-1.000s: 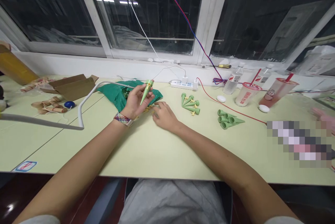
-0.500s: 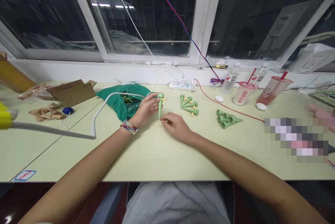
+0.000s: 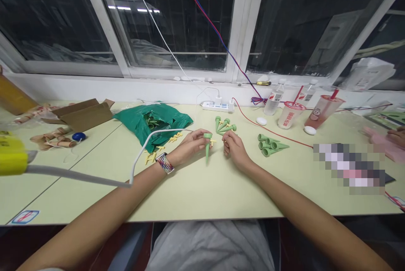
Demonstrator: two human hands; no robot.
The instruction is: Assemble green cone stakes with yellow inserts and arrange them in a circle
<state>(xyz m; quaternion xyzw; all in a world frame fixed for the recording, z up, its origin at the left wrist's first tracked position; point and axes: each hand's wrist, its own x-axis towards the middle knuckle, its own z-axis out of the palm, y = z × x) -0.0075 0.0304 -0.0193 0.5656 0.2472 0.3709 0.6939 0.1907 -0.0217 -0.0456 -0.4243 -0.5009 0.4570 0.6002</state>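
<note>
My left hand (image 3: 191,143) is shut on a green plastic cone spike (image 3: 207,147), which stands tip down with a small yellow part (image 3: 212,141) at its top. My right hand (image 3: 234,148) is close by on the spike's right, its fingers curled, and I cannot see anything in them. Just beyond it lies a group of green spikes (image 3: 223,125). A second group of green cones (image 3: 270,146) lies farther right. Left of my left hand, small yellow parts (image 3: 175,137) lie beside a green plastic bag (image 3: 152,122) holding more green pieces.
A white cable (image 3: 148,146) arcs over my left forearm toward a yellow tool (image 3: 12,159). Farther left are a cardboard box (image 3: 82,112) and a blue ball (image 3: 78,136). At the back stand a power strip (image 3: 217,107) and plastic cups (image 3: 289,115). A co-worker's hand (image 3: 397,136) is at far right.
My hands have come closer together and moved right. The spike has turned from slanted to tip down, and my right hand has risen from the table toward it.
</note>
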